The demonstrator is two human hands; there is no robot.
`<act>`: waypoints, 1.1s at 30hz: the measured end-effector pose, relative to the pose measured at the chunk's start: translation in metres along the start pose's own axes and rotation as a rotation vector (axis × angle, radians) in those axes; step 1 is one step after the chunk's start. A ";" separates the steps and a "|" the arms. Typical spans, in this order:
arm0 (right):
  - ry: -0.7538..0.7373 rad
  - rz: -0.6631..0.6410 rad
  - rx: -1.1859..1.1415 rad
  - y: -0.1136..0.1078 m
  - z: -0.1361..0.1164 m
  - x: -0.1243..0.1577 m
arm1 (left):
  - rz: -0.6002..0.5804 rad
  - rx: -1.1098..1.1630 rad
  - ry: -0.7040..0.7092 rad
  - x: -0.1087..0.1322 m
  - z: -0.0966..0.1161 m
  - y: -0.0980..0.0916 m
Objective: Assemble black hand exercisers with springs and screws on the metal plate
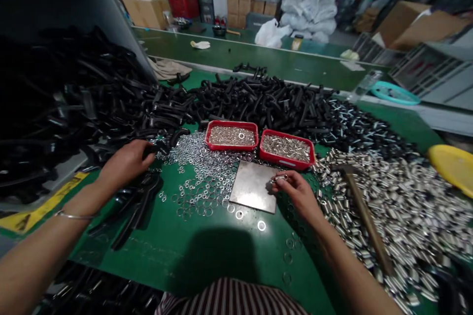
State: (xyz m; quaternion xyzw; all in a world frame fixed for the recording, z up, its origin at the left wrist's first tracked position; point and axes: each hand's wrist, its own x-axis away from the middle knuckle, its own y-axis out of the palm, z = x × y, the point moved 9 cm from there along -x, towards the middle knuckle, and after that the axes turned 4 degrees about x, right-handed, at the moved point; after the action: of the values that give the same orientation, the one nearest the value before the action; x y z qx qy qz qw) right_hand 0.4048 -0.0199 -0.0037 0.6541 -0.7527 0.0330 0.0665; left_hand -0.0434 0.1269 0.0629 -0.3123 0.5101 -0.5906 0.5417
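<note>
In the head view, I'd take the plate (254, 186) as my landmark: it lies flat on the green table (218, 266), bare metal uppermost. Over its right edge, the right hand (298, 192) pinches a small ribbed metal piece (280, 177) between thumb and fingers; it may be a spring, but it's too small to be sure. I'd judge it light, stiff and rather slick, best taken by its sides near the middle. Well left of the plate, the left hand (129, 160) has its fingers curled at a black part (161, 147); whether they grip it I can't tell. That part looks like moulded plastic, light and rigid, easiest held round its long stem. Rings (201, 196) scatter to the plate's left, two red trays (208, 141) stand behind it, and sleeves (417, 226) heap to its right, a hammer (365, 216) on top.
</note>
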 end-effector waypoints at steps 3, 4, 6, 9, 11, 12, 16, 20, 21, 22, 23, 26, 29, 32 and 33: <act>0.026 0.004 -0.080 0.008 0.010 0.003 | 0.030 0.363 -0.051 0.013 0.064 0.008; 0.034 0.006 -0.100 0.011 0.013 0.004 | -0.062 0.593 -0.001 0.018 0.100 0.023; 0.050 0.020 -0.127 0.016 0.016 0.006 | -0.277 0.961 0.083 0.030 0.171 0.058; 0.053 0.070 -0.164 0.018 0.015 0.011 | -0.393 1.275 0.054 0.040 0.240 0.104; 0.035 0.123 -0.199 0.017 0.011 0.014 | -0.421 1.365 -0.001 0.043 0.262 0.128; 0.023 0.147 -0.211 0.017 0.009 0.016 | -0.431 1.383 -0.024 0.045 0.268 0.137; -0.011 0.221 -0.205 0.019 0.005 0.021 | -0.431 1.390 -0.097 0.050 0.277 0.149; -0.035 0.244 -0.099 0.024 0.003 0.020 | -0.392 1.459 -0.244 0.056 0.275 0.154; -0.048 0.241 -0.059 0.024 0.003 0.018 | -0.396 1.486 -0.283 0.058 0.275 0.155; -0.061 0.230 -0.026 0.024 0.002 0.015 | -0.442 1.506 -0.305 0.063 0.277 0.158; -0.070 0.210 -0.005 0.023 0.001 0.013 | -0.530 1.520 -0.308 0.068 0.282 0.160; -0.050 0.100 -0.029 0.021 0.002 0.004 | -0.926 1.563 -0.211 0.094 0.308 0.156; -0.008 -0.073 -0.028 0.021 0.001 -0.001 | -1.109 1.700 -0.171 0.110 0.318 0.139; -0.062 -0.111 0.204 0.003 -0.008 0.000 | -0.986 1.832 -0.314 0.101 0.306 0.138; -0.122 -0.085 0.354 -0.006 -0.013 0.001 | -0.878 1.875 -0.378 0.094 0.298 0.141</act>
State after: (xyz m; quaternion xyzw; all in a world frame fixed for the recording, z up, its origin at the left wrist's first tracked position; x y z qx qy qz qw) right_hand 0.4118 -0.0202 0.0090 0.6875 -0.7096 0.1222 -0.0943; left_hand 0.2562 -0.0266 -0.0019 -0.0126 -0.4021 -0.8349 0.3757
